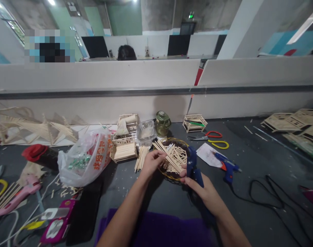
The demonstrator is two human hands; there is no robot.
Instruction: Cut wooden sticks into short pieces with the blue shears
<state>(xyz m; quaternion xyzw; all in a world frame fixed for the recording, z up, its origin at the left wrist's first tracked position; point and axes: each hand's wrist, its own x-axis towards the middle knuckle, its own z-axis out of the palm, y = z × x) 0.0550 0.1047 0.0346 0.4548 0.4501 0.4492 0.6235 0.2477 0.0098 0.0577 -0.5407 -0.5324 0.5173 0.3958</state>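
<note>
My left hand (154, 162) is closed on a bundle of thin wooden sticks (173, 162), held slanting over a round basket (169, 176). Short cut sticks (179, 153) lie loose in that basket. My right hand (201, 187) is wrapped round a blue hand tool (193, 161) that looks like a cutter; its exact kind is unclear. The fingertips of this hand are close to the lower ends of the bundle. More long sticks (142, 157) lie just left of the basket.
Left are a plastic bag (79, 161), stick-built trays (124, 151) and a pink glue gun (22, 195). Behind the basket stands a green jar (162, 124). Right are scissors (218, 144) and a blue glue gun (230, 168) with a trailing cord (254, 202). A low partition (120, 106) runs behind.
</note>
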